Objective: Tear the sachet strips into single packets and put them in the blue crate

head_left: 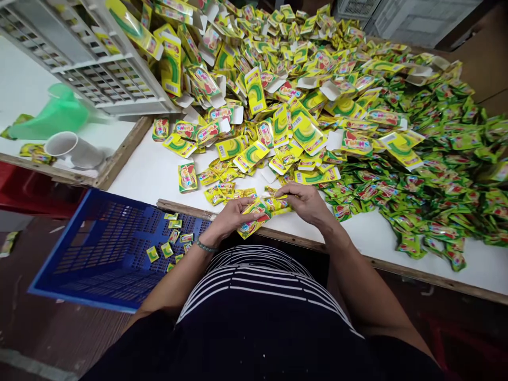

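A small green-and-yellow candy box (pixel 254 219) is gripped in my left hand (pixel 233 218), its printed face tilted up over the table's front edge. My right hand (pixel 304 203) pinches a yellow candy packet (pixel 278 202) at the box's right end; whether the packet is partly inside the box I cannot tell. Yellow candy packets (pixel 222 193) lie on the white tabletop just beyond my left hand. An upright box (pixel 187 176) with a red fruit print stands to the left of them. Heaped green candy packets (pixel 413 196) lie to the right of my right hand.
Open yellow boxes (pixel 305 127) are piled across the table's middle and back. Below the left edge sits a blue crate (pixel 91 254) with several boxes inside. A white plastic crate (pixel 119 79), a white cup (pixel 73 150) and a green scoop (pixel 59 116) stand at left.
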Demonstrator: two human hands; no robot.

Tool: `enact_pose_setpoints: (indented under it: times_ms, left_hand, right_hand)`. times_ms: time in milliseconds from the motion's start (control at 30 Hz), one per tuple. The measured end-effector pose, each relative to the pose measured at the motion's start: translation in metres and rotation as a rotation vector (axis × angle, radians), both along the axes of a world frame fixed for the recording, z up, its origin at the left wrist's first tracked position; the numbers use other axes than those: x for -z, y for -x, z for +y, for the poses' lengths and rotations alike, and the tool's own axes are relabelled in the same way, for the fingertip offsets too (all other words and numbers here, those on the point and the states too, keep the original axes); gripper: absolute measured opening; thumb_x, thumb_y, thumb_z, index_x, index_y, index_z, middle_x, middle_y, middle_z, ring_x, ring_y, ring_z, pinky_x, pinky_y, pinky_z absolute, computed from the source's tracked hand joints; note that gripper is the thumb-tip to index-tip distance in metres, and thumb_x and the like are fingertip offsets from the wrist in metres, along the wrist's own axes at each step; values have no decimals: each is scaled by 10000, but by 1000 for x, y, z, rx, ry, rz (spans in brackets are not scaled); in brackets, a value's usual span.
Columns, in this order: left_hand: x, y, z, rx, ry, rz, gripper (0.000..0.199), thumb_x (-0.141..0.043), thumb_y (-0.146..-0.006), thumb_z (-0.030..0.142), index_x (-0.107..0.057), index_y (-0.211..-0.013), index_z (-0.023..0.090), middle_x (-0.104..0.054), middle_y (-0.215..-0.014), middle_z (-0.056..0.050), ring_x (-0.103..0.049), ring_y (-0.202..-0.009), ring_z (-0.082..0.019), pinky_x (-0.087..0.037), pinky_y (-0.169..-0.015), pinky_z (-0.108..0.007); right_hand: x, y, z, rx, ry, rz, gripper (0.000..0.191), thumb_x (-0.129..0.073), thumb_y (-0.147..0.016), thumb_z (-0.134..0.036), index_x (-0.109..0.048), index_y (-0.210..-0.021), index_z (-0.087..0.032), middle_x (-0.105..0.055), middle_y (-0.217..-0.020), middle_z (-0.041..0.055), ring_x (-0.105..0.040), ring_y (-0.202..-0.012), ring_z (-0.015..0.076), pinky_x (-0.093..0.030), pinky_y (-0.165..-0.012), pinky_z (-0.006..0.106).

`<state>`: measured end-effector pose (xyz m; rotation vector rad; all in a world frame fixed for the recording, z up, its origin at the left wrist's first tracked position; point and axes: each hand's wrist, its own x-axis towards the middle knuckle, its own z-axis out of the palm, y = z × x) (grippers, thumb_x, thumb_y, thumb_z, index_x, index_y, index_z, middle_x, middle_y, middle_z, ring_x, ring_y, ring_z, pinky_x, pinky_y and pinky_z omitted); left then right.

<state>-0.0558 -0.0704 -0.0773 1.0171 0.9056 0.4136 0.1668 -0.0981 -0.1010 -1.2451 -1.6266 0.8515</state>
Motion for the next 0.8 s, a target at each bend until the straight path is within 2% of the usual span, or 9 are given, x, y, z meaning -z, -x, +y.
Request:
enact_pose_setpoints:
  times_ms: [100, 233, 300, 400, 500, 600, 667, 700, 800]
  left_hand:
    - [-1, 2, -1, 36, -15, 13, 386, -833, -646, 336, -721, -961, 143, -732, -975, -55, -631, -799, -117, -483, -764, -252]
    - [-4, 1, 0, 122, -26, 82, 379, -847, -616, 309, -735, -938, 146, -735, -955, -46, -621, -749, -109, -477, -709, -233]
    - [-5, 0, 1, 139, -6, 99, 390, -853, -604, 303, -735, -939, 141, -737, -906, -39, -610, -704, -100, -467, -667, -218]
    - [-4, 0, 0, 76, 26, 120, 398, -855, -603, 325, -729, -928, 133, -732, -827, -28, -599, -650, -96, -457, -615, -207]
    - [-4, 0, 0, -24, 59, 160, 406, -863, -592, 338, -717, -912, 135, -731, -794, -23, -602, -622, -100, -464, -589, -209]
    - [-4, 1, 1, -65, 72, 192, 404, -866, -586, 336, -716, -907, 141, -736, -783, -28, -616, -614, -111, -474, -576, -218]
    - [-3, -1, 3, -75, 65, 184, 395, -864, -584, 333, -720, -899, 143, -740, -790, -32, -622, -624, -116, -477, -578, -221]
    - [-3, -3, 3, -79, 61, 173, 392, -864, -581, 331, -722, -893, 142, -741, -795, -33, -621, -630, -115, -477, -581, -221]
    - [-1, -9, 2, -116, 43, 157, 383, -868, -574, 330, -718, -871, 139, -728, -763, -22, -601, -615, -105, -460, -567, -217]
  right_hand:
    - [-3, -7, -2, -71, 86, 9, 207, -490, -797, -141, -665, -717, -217, -688, -813, 18, -628, -780, 153, -493, -729, 302]
    - [-5, -2, -4, -48, 170, -104, 167, -546, -781, -133, -653, -885, -209, -664, -785, 4, -591, -717, 144, -450, -676, 280]
    - [-4, 10, -7, -25, 184, -164, 127, -574, -782, -142, -642, -866, -210, -640, -735, -10, -551, -654, 134, -421, -639, 272]
    - [0, 34, -15, 89, 147, -129, 63, -580, -813, -182, -632, -824, -215, -644, -754, 1, -564, -673, 142, -434, -651, 272]
    - [6, 47, -24, 215, 106, -10, 86, -575, -852, -265, -644, -889, -230, -679, -868, 25, -614, -741, 159, -479, -690, 282]
    - [16, 31, -27, 450, 148, -6, 172, -559, -882, -356, -648, -931, -217, -691, -932, 56, -625, -767, 183, -505, -729, 328]
    - [26, 10, -27, 650, 214, -173, 212, -585, -866, -399, -647, -881, -197, -677, -899, 84, -616, -810, 224, -494, -784, 391]
    - [31, 0, -26, 703, 255, -277, 238, -635, -828, -426, -642, -850, -189, -665, -894, 101, -609, -850, 253, -484, -803, 419]
    - [47, -19, -25, 677, 369, -441, 342, -760, -693, -491, -588, -739, -199, -634, -837, 109, -595, -869, 290, -472, -756, 419]
